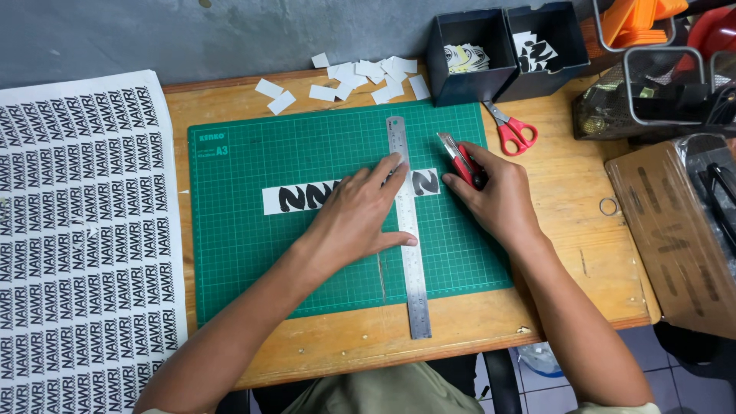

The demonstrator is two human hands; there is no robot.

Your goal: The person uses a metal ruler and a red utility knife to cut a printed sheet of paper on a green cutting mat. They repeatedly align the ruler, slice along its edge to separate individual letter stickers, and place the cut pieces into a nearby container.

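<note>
Left hand (pixel 360 215) pressed flat, fingers spread, on steel ruler (pixel 408 230) across printed strip (pixel 307 197); right hand (pixel 494 192) fingers closed around red utility knife (pixel 460 159) beside ruler

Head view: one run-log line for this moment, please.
left hand: pressing ruler on printed strip | right hand: holding red knife beside ruler | surface: green mat
</note>
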